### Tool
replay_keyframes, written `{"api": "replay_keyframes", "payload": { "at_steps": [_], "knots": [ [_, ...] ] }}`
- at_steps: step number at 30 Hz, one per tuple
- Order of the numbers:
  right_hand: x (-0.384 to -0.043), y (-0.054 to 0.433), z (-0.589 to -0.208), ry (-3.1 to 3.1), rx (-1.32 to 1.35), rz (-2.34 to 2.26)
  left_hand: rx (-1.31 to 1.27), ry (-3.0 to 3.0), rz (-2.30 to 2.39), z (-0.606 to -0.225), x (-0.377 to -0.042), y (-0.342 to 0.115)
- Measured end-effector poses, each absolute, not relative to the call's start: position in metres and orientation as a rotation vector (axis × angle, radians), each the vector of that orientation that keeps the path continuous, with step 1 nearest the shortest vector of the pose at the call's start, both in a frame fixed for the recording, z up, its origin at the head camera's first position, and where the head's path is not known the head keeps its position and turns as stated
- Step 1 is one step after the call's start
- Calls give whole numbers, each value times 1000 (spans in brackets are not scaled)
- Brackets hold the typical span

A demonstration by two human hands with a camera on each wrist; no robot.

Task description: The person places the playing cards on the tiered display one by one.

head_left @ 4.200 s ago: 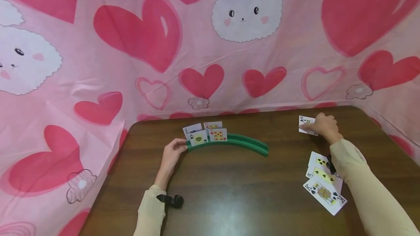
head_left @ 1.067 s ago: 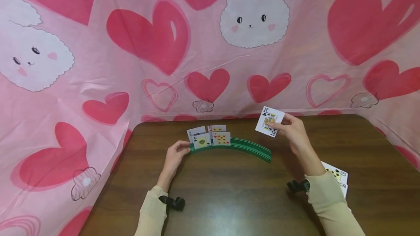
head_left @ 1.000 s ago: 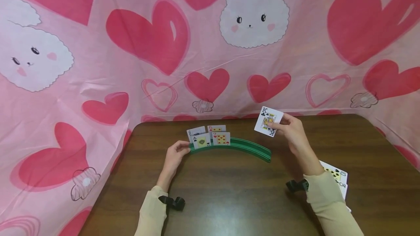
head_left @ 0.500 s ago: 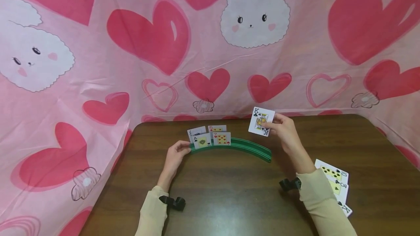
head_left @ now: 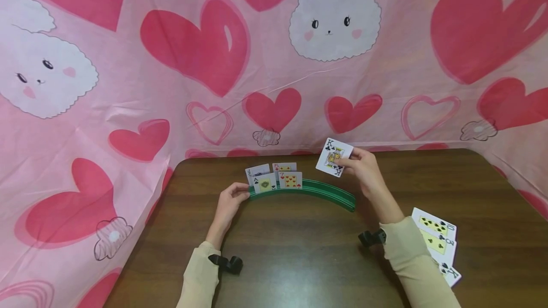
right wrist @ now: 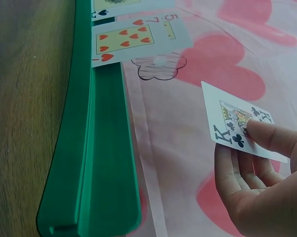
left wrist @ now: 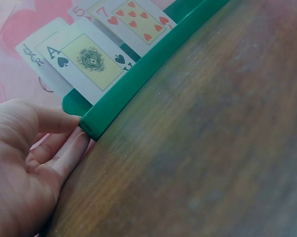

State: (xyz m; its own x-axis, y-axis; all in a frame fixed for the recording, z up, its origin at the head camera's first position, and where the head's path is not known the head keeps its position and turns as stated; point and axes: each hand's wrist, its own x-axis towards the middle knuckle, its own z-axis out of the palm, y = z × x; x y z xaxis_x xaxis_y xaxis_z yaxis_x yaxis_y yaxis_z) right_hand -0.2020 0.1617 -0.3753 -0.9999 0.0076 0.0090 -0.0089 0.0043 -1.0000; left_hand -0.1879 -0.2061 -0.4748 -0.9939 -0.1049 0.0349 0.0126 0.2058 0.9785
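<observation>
My right hand (head_left: 364,172) pinches a king of clubs (head_left: 329,158) between thumb and fingers, its face toward me, raised behind the right half of a curved green card holder (head_left: 329,193). At the holder's left end, my left hand (head_left: 229,203) grips the tip with thumb and fingers. Standing in the holder's left part are an ace of spades (left wrist: 91,59) and a seven of hearts (right wrist: 123,42) in front. Behind them stand a joker (left wrist: 32,54) and a five (head_left: 283,167) with red marks. The holder's right part (right wrist: 108,158) holds no cards.
On the table's right side lie a ten of spades (head_left: 432,222), a three of clubs (head_left: 441,248) and a king of spades (head_left: 451,274), overlapping and partly behind my right sleeve. A pink heart-print cloth (head_left: 265,70) hangs behind the brown table (head_left: 291,255).
My right hand has lifted the king of clubs from the table's far right and carried it left toward the holder. My left hand has stayed at the holder's end.
</observation>
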Motion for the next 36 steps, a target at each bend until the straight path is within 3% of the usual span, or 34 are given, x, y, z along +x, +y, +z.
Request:
{"api": "replay_keyframes", "payload": {
  "at_steps": [36],
  "knots": [
    [-208, 125, -409, -2304, -28, 2140, 63, -2355, -1907, -477, -189, -205]
  ]
}}
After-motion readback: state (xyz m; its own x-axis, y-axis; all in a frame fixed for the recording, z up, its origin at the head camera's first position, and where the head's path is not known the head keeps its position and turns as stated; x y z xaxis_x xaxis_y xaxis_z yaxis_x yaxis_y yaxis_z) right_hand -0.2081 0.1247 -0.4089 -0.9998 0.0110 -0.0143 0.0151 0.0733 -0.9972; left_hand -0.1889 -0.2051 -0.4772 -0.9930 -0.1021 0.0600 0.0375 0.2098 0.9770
